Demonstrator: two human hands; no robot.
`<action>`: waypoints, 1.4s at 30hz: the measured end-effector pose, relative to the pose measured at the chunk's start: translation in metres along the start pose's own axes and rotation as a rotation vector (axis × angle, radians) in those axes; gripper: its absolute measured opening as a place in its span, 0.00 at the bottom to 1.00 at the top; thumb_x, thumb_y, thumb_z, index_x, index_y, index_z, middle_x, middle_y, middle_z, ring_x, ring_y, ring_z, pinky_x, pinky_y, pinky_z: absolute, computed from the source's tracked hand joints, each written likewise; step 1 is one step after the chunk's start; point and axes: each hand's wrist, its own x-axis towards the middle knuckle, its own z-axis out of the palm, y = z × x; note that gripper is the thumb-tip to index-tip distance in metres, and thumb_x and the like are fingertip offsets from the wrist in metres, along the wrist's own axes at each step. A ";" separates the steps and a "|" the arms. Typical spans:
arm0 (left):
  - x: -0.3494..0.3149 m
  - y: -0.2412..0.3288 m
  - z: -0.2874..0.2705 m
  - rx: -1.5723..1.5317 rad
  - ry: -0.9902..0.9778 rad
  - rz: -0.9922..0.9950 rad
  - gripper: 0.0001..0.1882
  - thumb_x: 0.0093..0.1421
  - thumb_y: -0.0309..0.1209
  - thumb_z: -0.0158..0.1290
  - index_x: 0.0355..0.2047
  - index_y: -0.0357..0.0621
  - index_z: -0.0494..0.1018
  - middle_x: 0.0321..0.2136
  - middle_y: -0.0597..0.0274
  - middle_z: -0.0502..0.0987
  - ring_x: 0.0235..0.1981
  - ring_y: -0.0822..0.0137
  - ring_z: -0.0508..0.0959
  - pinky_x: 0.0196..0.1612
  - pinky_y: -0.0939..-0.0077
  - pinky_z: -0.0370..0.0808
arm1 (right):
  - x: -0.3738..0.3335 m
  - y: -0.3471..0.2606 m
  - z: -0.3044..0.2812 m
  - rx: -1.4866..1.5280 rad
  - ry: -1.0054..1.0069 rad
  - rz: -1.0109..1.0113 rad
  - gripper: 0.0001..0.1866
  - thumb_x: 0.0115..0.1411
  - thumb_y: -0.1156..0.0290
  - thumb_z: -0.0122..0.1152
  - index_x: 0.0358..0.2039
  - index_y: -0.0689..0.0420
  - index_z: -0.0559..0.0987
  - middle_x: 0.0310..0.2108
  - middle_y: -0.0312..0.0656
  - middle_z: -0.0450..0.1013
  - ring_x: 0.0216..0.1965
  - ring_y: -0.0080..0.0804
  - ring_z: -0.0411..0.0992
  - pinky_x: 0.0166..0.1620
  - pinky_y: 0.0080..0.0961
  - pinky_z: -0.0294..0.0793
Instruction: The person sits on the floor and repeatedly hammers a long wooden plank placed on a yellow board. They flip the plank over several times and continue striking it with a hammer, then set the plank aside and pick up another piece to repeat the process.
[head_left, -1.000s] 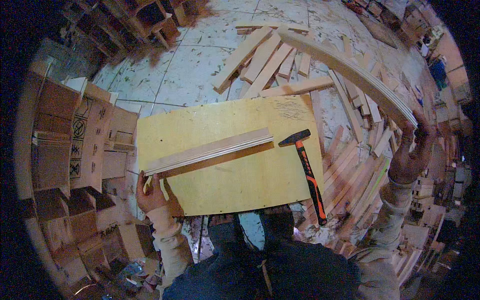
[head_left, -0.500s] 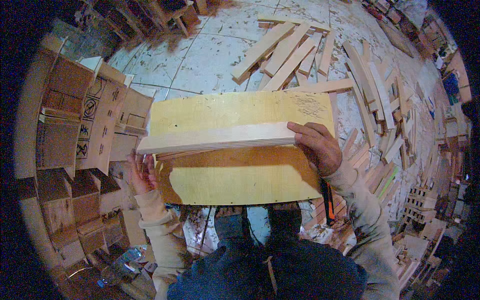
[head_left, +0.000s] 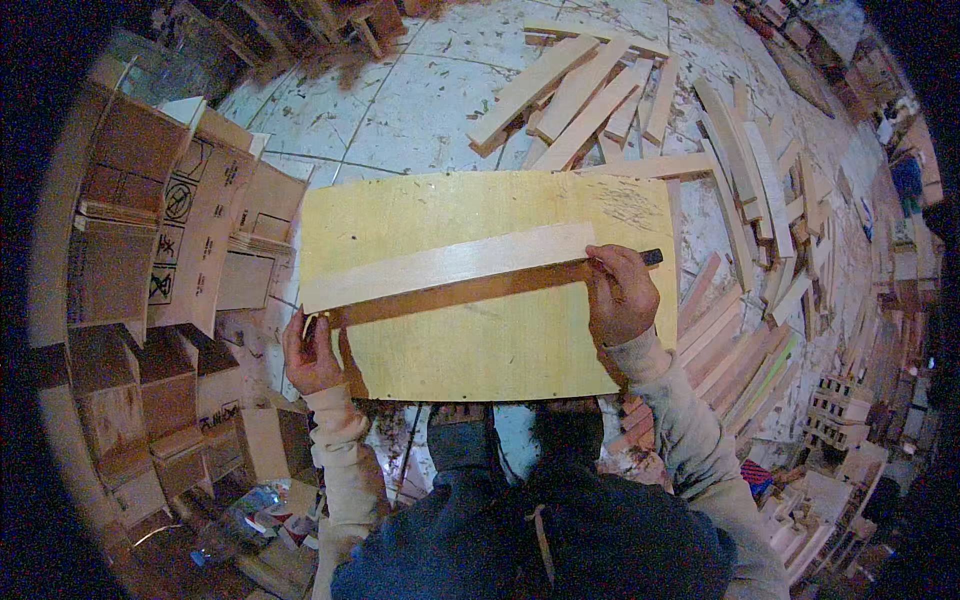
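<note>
A long pale wooden board (head_left: 450, 265) lies slanted over a yellow panel (head_left: 480, 350), its right end farther from me. My left hand (head_left: 312, 355) grips the board's near left corner between thumb and fingers. At the other end my right hand (head_left: 622, 292) is closed on the board's right edge, thumb and fingertips at its corner. A short black end of some object (head_left: 651, 257) sticks out past my right hand; the rest of it is hidden, and I cannot tell what it is. A dark brown band runs along the board's near edge.
Loose wooden boards (head_left: 590, 95) are heaped on the tiled floor beyond the panel, with more strips (head_left: 740, 180) to the right. Cardboard boxes (head_left: 205, 235) and wooden compartments (head_left: 165, 400) stand on the left. A plastic bottle (head_left: 225, 535) lies at lower left.
The board has tilted, showing more of its broad face and less of its layered edge. My left hand moved right and now grips the corner. An orange-and-black tool by my right wrist is out of sight.
</note>
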 end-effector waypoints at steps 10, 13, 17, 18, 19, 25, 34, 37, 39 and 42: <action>0.027 0.041 0.003 -0.289 0.155 -0.013 0.15 0.62 0.27 0.54 0.48 0.34 0.71 0.42 0.56 0.77 0.42 0.67 0.76 0.46 0.74 0.74 | 0.032 -0.013 -0.013 0.217 -0.065 0.342 0.12 0.63 0.76 0.53 0.46 0.64 0.72 0.33 0.44 0.72 0.33 0.32 0.73 0.38 0.26 0.75; 0.026 0.043 0.016 -0.177 0.114 -0.124 0.19 0.61 0.31 0.56 0.50 0.35 0.71 0.39 0.58 0.78 0.38 0.69 0.76 0.41 0.76 0.74 | 0.032 -0.010 -0.005 0.089 -0.083 0.191 0.10 0.61 0.76 0.54 0.43 0.63 0.74 0.35 0.46 0.73 0.34 0.35 0.75 0.37 0.26 0.76; 0.017 0.038 0.018 -0.078 0.069 -0.055 0.20 0.61 0.32 0.56 0.52 0.38 0.71 0.43 0.58 0.74 0.42 0.69 0.75 0.43 0.76 0.74 | 0.019 -0.009 0.001 -0.036 -0.081 0.081 0.10 0.58 0.78 0.56 0.41 0.63 0.76 0.38 0.50 0.74 0.37 0.40 0.76 0.39 0.29 0.76; 0.014 0.036 0.016 -0.083 0.078 -0.039 0.20 0.60 0.31 0.56 0.52 0.38 0.72 0.44 0.57 0.73 0.43 0.68 0.75 0.44 0.76 0.74 | 0.015 -0.009 0.001 -0.064 -0.078 0.049 0.10 0.58 0.78 0.57 0.41 0.63 0.77 0.38 0.51 0.73 0.37 0.41 0.76 0.40 0.30 0.76; 0.011 0.034 0.014 -0.102 0.052 -0.034 0.19 0.60 0.30 0.56 0.52 0.38 0.72 0.45 0.57 0.73 0.44 0.68 0.74 0.45 0.75 0.74 | 0.010 -0.009 0.001 -0.090 -0.080 0.058 0.11 0.57 0.79 0.57 0.41 0.63 0.77 0.38 0.51 0.74 0.38 0.42 0.76 0.40 0.30 0.76; -0.003 0.017 0.011 -0.130 0.022 0.184 0.19 0.60 0.25 0.55 0.51 0.38 0.71 0.46 0.55 0.72 0.49 0.63 0.73 0.51 0.71 0.74 | -0.004 -0.008 0.005 -0.008 -0.030 0.095 0.22 0.55 0.82 0.56 0.52 0.63 0.71 0.46 0.54 0.70 0.44 0.45 0.73 0.45 0.31 0.75; 0.002 0.003 0.001 -0.182 -0.059 0.024 0.17 0.59 0.23 0.56 0.49 0.35 0.73 0.48 0.54 0.72 0.49 0.62 0.73 0.53 0.69 0.73 | 0.042 0.011 0.004 0.184 -0.414 0.169 0.36 0.49 0.81 0.58 0.61 0.59 0.61 0.56 0.55 0.62 0.56 0.47 0.64 0.59 0.37 0.64; 0.006 -0.003 0.000 -0.108 -0.043 0.087 0.15 0.59 0.23 0.55 0.48 0.35 0.73 0.47 0.55 0.73 0.48 0.63 0.74 0.52 0.70 0.72 | 0.050 0.014 0.005 0.237 -0.428 0.158 0.34 0.49 0.81 0.59 0.59 0.59 0.64 0.53 0.54 0.64 0.54 0.46 0.65 0.56 0.35 0.66; 0.007 -0.008 0.000 -0.238 -0.007 -0.011 0.15 0.59 0.22 0.55 0.47 0.35 0.74 0.46 0.55 0.73 0.48 0.63 0.74 0.52 0.71 0.72 | 0.045 0.011 0.006 0.088 -0.300 0.036 0.30 0.49 0.82 0.60 0.56 0.60 0.67 0.49 0.53 0.67 0.50 0.45 0.69 0.52 0.34 0.70; 0.006 -0.014 0.001 -0.220 0.013 -0.040 0.14 0.59 0.21 0.54 0.47 0.35 0.74 0.44 0.55 0.74 0.47 0.64 0.74 0.51 0.72 0.72 | 0.028 0.005 0.007 -0.046 -0.102 -0.002 0.23 0.50 0.83 0.60 0.49 0.61 0.73 0.40 0.50 0.72 0.41 0.43 0.74 0.43 0.30 0.75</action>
